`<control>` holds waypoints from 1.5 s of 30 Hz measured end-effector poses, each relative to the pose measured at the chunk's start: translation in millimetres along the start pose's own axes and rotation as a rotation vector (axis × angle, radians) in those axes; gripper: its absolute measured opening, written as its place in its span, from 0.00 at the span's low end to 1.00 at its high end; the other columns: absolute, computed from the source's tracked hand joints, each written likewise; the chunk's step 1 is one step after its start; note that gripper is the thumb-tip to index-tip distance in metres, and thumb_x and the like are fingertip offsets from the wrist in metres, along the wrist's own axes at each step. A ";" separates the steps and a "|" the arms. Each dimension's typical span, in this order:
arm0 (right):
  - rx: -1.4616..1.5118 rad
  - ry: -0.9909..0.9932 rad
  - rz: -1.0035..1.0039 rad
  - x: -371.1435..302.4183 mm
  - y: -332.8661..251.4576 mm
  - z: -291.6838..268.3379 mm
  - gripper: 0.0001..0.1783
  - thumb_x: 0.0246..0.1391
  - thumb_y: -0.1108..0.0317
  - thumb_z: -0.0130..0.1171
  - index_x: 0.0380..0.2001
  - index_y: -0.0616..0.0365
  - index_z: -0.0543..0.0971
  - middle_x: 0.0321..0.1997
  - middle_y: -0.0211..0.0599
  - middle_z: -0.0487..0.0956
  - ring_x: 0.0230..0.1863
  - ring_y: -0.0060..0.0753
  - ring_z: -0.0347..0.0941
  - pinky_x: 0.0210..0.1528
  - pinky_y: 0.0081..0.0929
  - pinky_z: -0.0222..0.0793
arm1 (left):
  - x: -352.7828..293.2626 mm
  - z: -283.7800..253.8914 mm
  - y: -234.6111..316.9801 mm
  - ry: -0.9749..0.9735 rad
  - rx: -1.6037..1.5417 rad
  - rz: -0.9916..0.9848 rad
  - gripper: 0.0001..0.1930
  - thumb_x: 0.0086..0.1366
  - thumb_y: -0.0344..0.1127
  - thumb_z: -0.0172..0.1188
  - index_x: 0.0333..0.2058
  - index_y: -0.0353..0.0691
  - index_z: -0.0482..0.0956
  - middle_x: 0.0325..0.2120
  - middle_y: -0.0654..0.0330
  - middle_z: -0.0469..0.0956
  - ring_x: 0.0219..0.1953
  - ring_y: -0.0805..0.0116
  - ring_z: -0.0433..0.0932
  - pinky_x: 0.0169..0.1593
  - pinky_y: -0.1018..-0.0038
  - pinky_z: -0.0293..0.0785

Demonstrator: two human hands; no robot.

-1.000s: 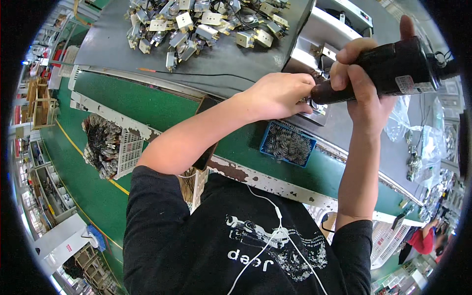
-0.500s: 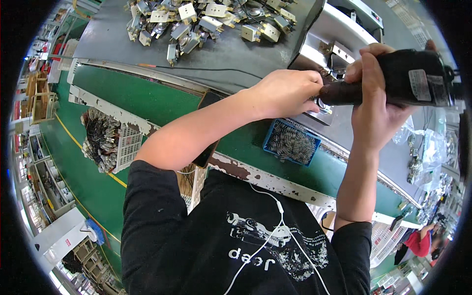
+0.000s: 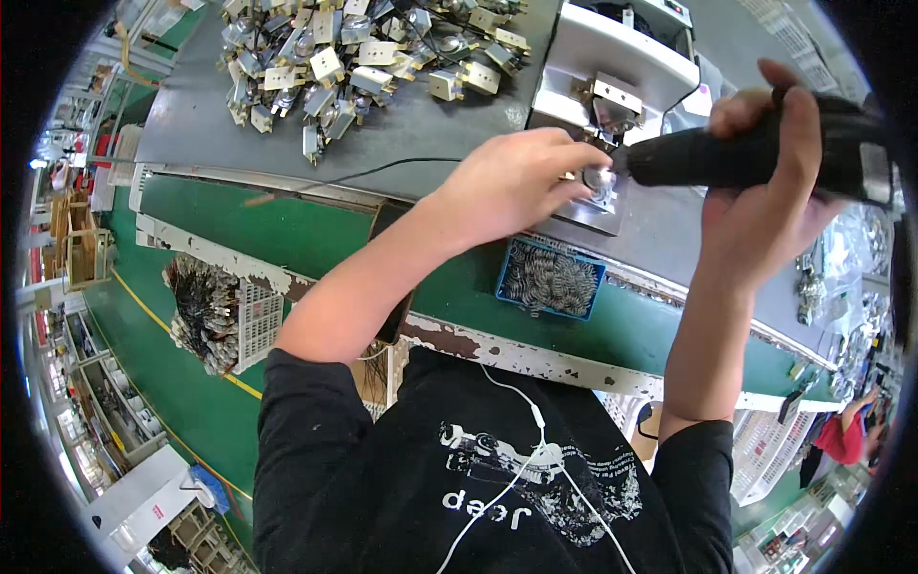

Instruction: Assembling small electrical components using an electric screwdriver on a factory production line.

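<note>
My right hand (image 3: 770, 206) is wrapped round a black electric screwdriver (image 3: 698, 158), held level with its nose pointing left. That nose is close to the fingertips of my left hand (image 3: 521, 182). Thumb and fingers of the left hand are closed on a small shiny metal part (image 3: 599, 182) with a round piece, at the front of a metal fixture (image 3: 583, 212). Behind it a pale block with holes (image 3: 617, 93) is mounted on the white-and-silver machine (image 3: 626, 43). The screwdriver's tip and part of the small part are hard to make out.
Metal assemblies (image 3: 330, 62) are heaped at the back left of the grey bench (image 3: 201, 124). A blue tray of springs (image 3: 550, 279) sits below the fixture. A black cable (image 3: 392, 165) crosses the bench; plastic bags of parts (image 3: 846, 253) lie at the right.
The screwdriver has drawn right, away from my left fingers, which gripped near its nose before. The metal part at the left fingertips shows more now. The whole view has also shifted.
</note>
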State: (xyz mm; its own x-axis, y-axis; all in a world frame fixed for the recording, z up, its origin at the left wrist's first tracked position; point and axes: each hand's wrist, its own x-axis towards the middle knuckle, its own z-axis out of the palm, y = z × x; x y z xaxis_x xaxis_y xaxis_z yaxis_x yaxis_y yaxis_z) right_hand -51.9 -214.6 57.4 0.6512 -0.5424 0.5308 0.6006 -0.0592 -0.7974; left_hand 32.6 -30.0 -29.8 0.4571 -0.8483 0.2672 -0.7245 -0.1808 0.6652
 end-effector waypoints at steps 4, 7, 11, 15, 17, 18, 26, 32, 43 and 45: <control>-0.313 0.109 -0.324 7.2 9.5 26.8 0.32 0.56 0.74 0.66 0.58 0.63 0.60 0.41 0.48 0.80 0.33 0.34 0.79 0.40 0.29 0.79 | -5.8 -4.7 -18.2 0.055 0.003 0.011 0.20 0.59 0.34 0.67 0.51 0.48 0.80 0.30 0.58 0.77 0.32 0.62 0.78 0.37 0.68 0.76; -0.485 0.070 -0.899 2.4 35.2 -18.2 0.42 0.54 0.77 0.67 0.66 0.57 0.55 0.47 0.46 0.78 0.46 0.34 0.77 0.54 0.32 0.74 | -12.8 -15.4 -16.3 0.021 -0.041 -0.017 0.20 0.59 0.34 0.68 0.51 0.47 0.80 0.30 0.58 0.78 0.30 0.65 0.78 0.36 0.69 0.75; -0.981 -0.454 -0.216 -72.1 30.7 -29.5 0.21 0.57 0.75 0.64 0.54 0.60 0.74 0.37 0.41 0.79 0.39 0.33 0.77 0.43 0.30 0.73 | -30.6 -15.9 -12.1 -0.071 -0.056 -0.039 0.20 0.59 0.34 0.68 0.51 0.46 0.80 0.32 0.57 0.79 0.30 0.63 0.78 0.37 0.69 0.75; -1.081 -0.585 0.017 -84.6 50.3 -31.2 0.11 0.56 0.76 0.63 0.42 0.63 0.80 0.34 0.40 0.78 0.31 0.34 0.76 0.35 0.29 0.71 | -30.4 -3.9 -10.1 -0.094 -0.052 0.002 0.18 0.60 0.36 0.66 0.50 0.43 0.80 0.34 0.56 0.80 0.33 0.58 0.79 0.39 0.66 0.76; -1.076 -0.580 -0.011 -80.3 49.4 -31.8 0.09 0.55 0.77 0.63 0.40 0.63 0.81 0.33 0.40 0.79 0.31 0.32 0.76 0.35 0.28 0.72 | -26.7 0.9 -12.5 -0.106 -0.012 0.007 0.18 0.62 0.38 0.65 0.50 0.42 0.80 0.36 0.55 0.80 0.36 0.55 0.79 0.41 0.64 0.77; -1.069 -0.578 -0.037 -78.1 48.3 -31.9 0.07 0.54 0.78 0.63 0.38 0.63 0.81 0.33 0.39 0.80 0.31 0.31 0.77 0.35 0.27 0.73 | -26.7 0.6 -12.2 -0.103 -0.010 0.014 0.18 0.62 0.38 0.65 0.50 0.42 0.80 0.36 0.55 0.80 0.36 0.55 0.79 0.41 0.64 0.77; -0.719 -0.343 0.071 -78.4 31.5 -45.3 0.10 0.47 0.84 0.68 0.32 0.63 0.79 0.36 0.36 0.85 0.37 0.24 0.81 0.42 0.21 0.76 | -24.9 -5.3 -3.9 -0.154 0.012 -0.007 0.18 0.61 0.37 0.66 0.49 0.43 0.81 0.36 0.54 0.80 0.34 0.57 0.80 0.39 0.66 0.77; -0.766 -0.352 0.059 -75.5 22.3 -56.6 0.09 0.47 0.82 0.70 0.32 0.63 0.81 0.33 0.36 0.85 0.36 0.25 0.82 0.41 0.22 0.77 | -27.8 -5.2 -0.3 -0.128 -0.014 -0.016 0.19 0.60 0.36 0.67 0.50 0.43 0.80 0.34 0.55 0.79 0.33 0.59 0.80 0.37 0.67 0.76; -0.691 -0.369 0.346 -69.0 10.4 -79.9 0.11 0.51 0.82 0.67 0.39 0.65 0.80 0.39 0.38 0.84 0.41 0.25 0.82 0.46 0.22 0.77 | -32.9 -11.7 -6.0 -0.079 -0.016 -0.031 0.20 0.59 0.35 0.68 0.51 0.45 0.82 0.33 0.59 0.80 0.27 0.68 0.75 0.34 0.72 0.74; -0.691 -0.469 0.470 -72.9 -5.8 -68.9 0.11 0.51 0.82 0.66 0.39 0.64 0.80 0.36 0.37 0.84 0.41 0.26 0.82 0.45 0.23 0.78 | -29.4 -16.4 -0.7 -0.069 -0.009 -0.041 0.20 0.58 0.34 0.69 0.51 0.45 0.82 0.35 0.59 0.81 0.27 0.69 0.74 0.34 0.73 0.74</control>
State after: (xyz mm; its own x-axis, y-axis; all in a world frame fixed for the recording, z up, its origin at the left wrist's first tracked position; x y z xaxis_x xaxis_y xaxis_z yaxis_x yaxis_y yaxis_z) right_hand -134.8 -232.4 3.6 0.9655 -0.2547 0.0552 -0.0778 -0.4837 -0.8718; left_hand 28.2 3.2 -26.6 0.4495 -0.8727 0.1905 -0.7008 -0.2122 0.6811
